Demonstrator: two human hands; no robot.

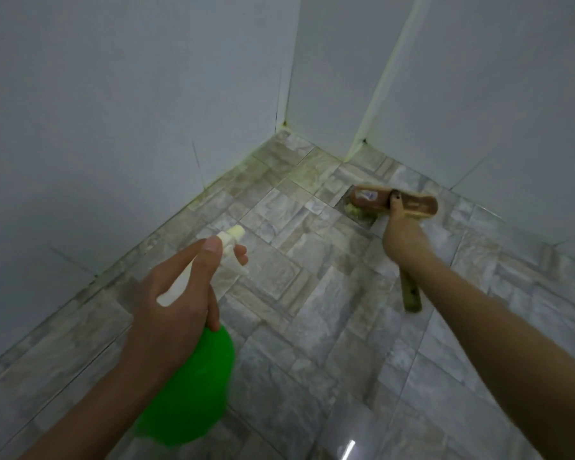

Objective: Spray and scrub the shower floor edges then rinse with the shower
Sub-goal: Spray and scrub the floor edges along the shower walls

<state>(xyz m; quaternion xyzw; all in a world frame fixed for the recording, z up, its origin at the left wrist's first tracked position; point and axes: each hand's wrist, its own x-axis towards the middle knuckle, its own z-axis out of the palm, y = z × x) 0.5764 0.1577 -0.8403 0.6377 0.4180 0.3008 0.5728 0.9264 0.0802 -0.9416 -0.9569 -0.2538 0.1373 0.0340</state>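
My left hand point(183, 293) grips a green spray bottle point(193, 383) by its white trigger head point(228, 245), the nozzle pointing at the left floor edge. My right hand point(404, 242) holds a wooden scrub brush point(395, 202) by its handle, whose end point(412, 298) sticks out below my wrist. The brush head rests over the floor drain point(357, 212), bristles down. The shower floor point(299, 293) is grey and beige tile. Yellow-green grime runs along the left floor edge point(213, 184) and in the corner point(284, 126).
White tiled walls point(113, 111) close in the floor on the left and at the back. A wall corner point(354, 151) with a yellowed seam juts out behind the drain. Wet floor near the bottom shows a light reflection point(347, 448).
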